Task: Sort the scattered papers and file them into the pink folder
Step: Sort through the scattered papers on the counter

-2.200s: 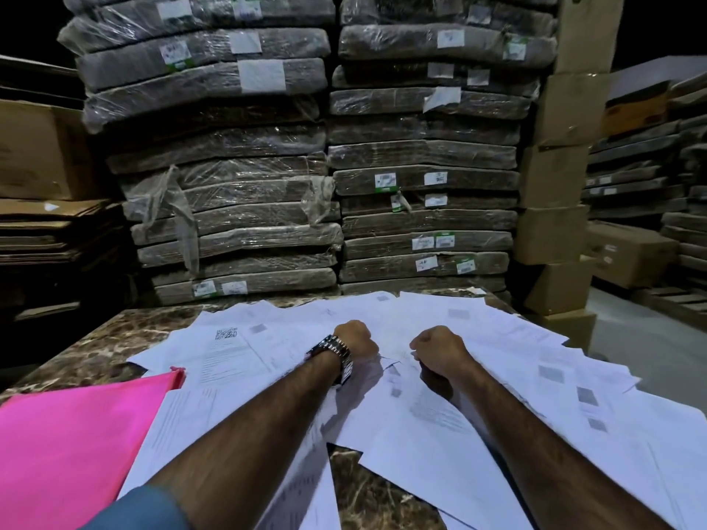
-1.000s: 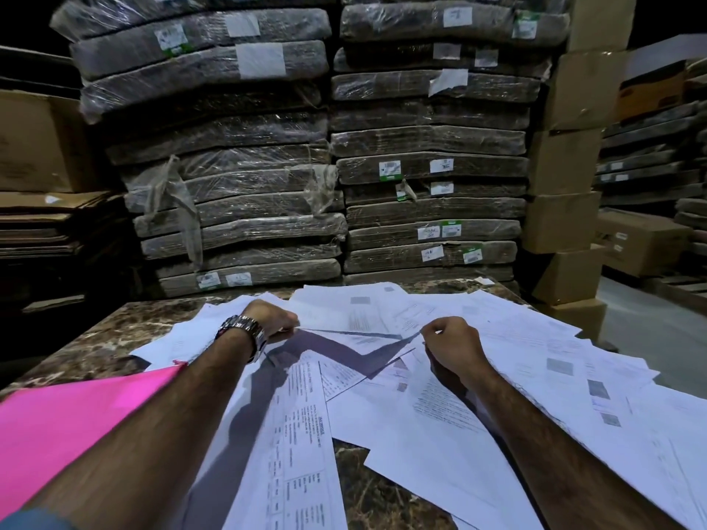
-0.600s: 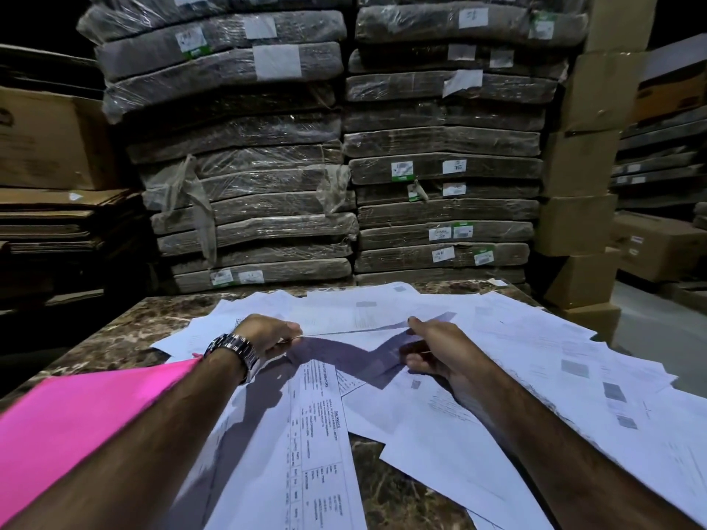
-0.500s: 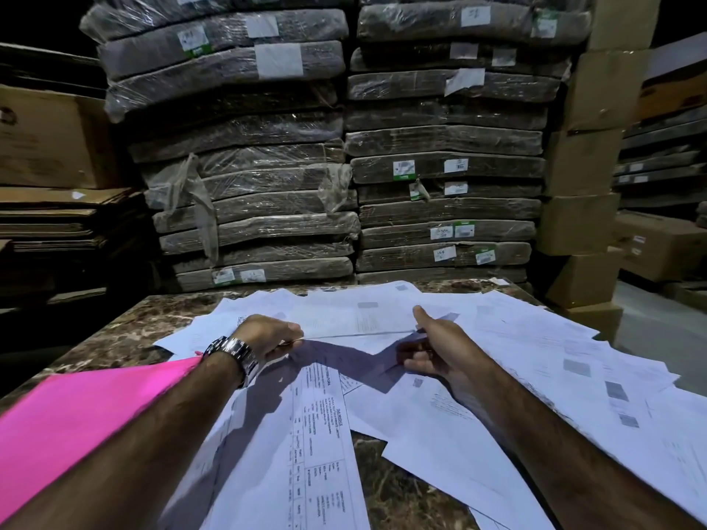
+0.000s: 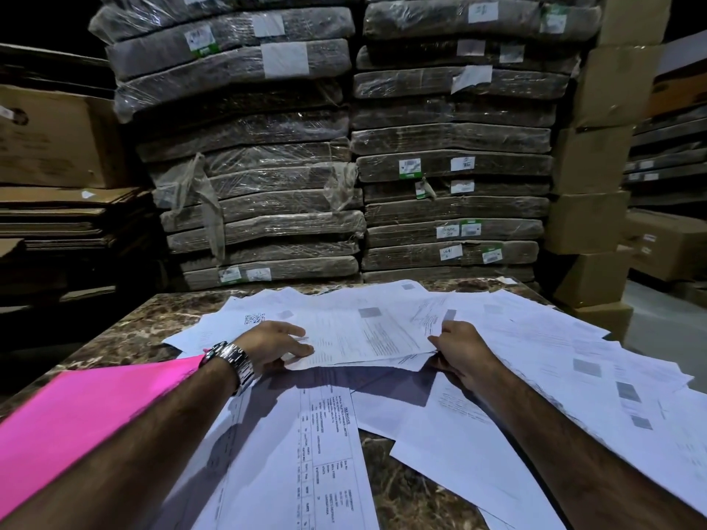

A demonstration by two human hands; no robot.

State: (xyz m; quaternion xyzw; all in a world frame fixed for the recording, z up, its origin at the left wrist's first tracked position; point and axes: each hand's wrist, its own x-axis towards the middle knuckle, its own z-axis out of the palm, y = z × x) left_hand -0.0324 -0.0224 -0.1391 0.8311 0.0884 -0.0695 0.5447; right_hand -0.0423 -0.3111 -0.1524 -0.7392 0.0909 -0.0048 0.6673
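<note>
Several white printed papers lie scattered over a brown marble table. A small stack of sheets is lifted slightly off the pile between my hands and casts a shadow below. My left hand, with a metal watch on the wrist, pinches the stack's left edge. My right hand pinches its right edge. The pink folder lies flat at the left, partly under my left forearm. A long printed sheet lies near the front edge.
Two tall stacks of plastic-wrapped flat cardboard bundles stand just behind the table. Brown cardboard boxes are piled at the right, flattened cartons at the left. A pale floor aisle shows at the far right.
My hands moved apart from fists on the pile, took hold of sheets at both edges and raised them. The held stack now lies flatter between the hands.
</note>
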